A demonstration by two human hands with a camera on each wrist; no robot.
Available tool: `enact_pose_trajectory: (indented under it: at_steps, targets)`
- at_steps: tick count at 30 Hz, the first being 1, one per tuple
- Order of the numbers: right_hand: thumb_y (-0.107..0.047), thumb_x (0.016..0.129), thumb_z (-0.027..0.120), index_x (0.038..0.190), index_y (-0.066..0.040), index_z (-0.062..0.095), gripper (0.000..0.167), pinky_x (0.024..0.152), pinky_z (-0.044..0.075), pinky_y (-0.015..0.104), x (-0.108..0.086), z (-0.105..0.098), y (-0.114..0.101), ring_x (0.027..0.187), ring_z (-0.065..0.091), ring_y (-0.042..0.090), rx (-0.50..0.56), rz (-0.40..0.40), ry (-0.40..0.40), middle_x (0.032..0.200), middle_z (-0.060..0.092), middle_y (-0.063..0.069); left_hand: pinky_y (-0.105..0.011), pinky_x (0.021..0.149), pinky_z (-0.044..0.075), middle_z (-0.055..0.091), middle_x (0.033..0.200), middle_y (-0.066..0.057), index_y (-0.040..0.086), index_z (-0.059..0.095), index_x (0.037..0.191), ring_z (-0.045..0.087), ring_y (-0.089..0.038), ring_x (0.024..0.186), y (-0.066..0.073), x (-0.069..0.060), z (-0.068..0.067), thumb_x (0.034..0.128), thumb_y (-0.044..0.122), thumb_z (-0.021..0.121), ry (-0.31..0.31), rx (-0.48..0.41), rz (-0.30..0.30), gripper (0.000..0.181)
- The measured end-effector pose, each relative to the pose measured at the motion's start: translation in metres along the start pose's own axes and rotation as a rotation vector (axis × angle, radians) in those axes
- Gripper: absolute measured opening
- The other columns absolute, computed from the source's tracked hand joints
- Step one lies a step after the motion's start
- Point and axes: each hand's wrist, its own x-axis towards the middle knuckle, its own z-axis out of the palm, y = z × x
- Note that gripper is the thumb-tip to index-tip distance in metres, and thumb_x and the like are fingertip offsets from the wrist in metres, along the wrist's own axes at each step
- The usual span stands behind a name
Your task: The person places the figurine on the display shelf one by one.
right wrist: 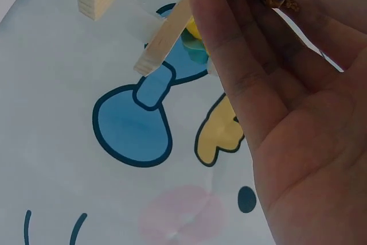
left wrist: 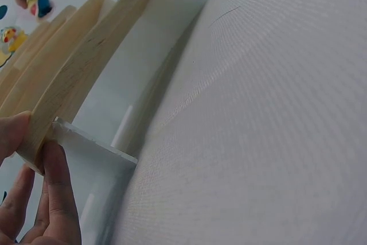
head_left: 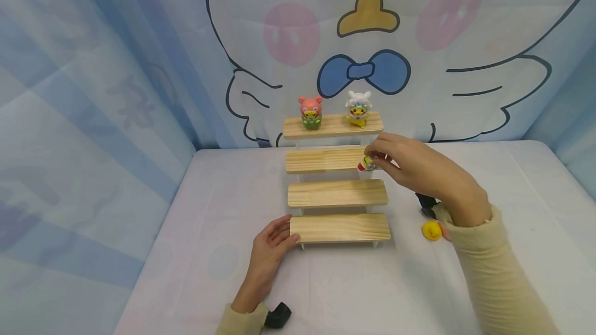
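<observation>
A four-tier wooden display stand rises in steps on the white tablecloth. At the left end of its lowest shelf, my left hand grips the board, thumb on top and fingers beneath in the left wrist view. My right hand pinches a small figurine over the right end of the second shelf from the top; fingers hide part of it, and whether it touches the board I cannot tell. On the top shelf stand a pink-hooded figurine at left and a white-hooded figurine at right.
A small yellow object lies right of the stand, partly beside the right sleeve, with something pinkish behind it. A black wrist piece shows at the left cuff. Behind the table hangs a cartoon-printed curtain.
</observation>
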Motion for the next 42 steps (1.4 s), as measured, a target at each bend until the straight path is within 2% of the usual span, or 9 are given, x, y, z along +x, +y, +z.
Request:
enact_pose_trajectory:
  at_steps: [17, 28, 35, 42]
  targets:
    - [-0.004, 0.096, 0.063, 0.112, -0.005, 0.067, 0.016, 0.084, 0.053, 0.039, 0.022, 0.003, -0.009, 0.095, 0.060, 0.020, 0.036, -0.031, -0.018, 0.109, 0.065, 0.006, -0.020, 0.086, 0.055, 0.059, 0.127, -0.022, -0.003, 0.054, 0.136, 0.065, -0.015, 0.102, -0.001, 0.000, 0.000, 0.0845, 0.002, 0.077, 0.000, -0.006, -0.001, 0.057]
    - [-0.006, 0.098, 0.061, 0.117, -0.001, 0.066, 0.020, 0.089, 0.053, 0.043, 0.037, 0.008, -0.010, 0.103, 0.061, 0.025, 0.031, -0.036, -0.044, 0.116, 0.066, 0.011, -0.020, 0.086, 0.055, 0.059, 0.127, -0.021, -0.002, 0.054, 0.136, 0.065, -0.016, 0.103, -0.001, 0.000, 0.000, 0.0844, 0.002, 0.077, 0.000, -0.008, -0.001, 0.057]
    - [-0.008, 0.098, 0.061, 0.115, -0.003, 0.067, 0.018, 0.084, 0.054, 0.040, 0.045, 0.013, -0.012, 0.097, 0.062, 0.022, 0.053, -0.040, -0.054, 0.111, 0.064, 0.008, -0.020, 0.086, 0.055, 0.059, 0.127, -0.022, -0.003, 0.054, 0.136, 0.065, -0.015, 0.102, -0.001, 0.000, 0.000, 0.0845, 0.002, 0.077, -0.002, -0.003, 0.001, 0.057]
    - [-0.009, 0.098, 0.062, 0.116, -0.005, 0.067, 0.019, 0.086, 0.054, 0.039, 0.051, 0.016, -0.016, 0.097, 0.062, 0.020, 0.068, -0.027, -0.054, 0.112, 0.064, 0.007, -0.020, 0.086, 0.055, 0.059, 0.126, -0.022, -0.002, 0.054, 0.136, 0.065, -0.016, 0.102, -0.001, 0.000, 0.000, 0.0843, 0.002, 0.077, -0.003, -0.002, 0.002, 0.057]
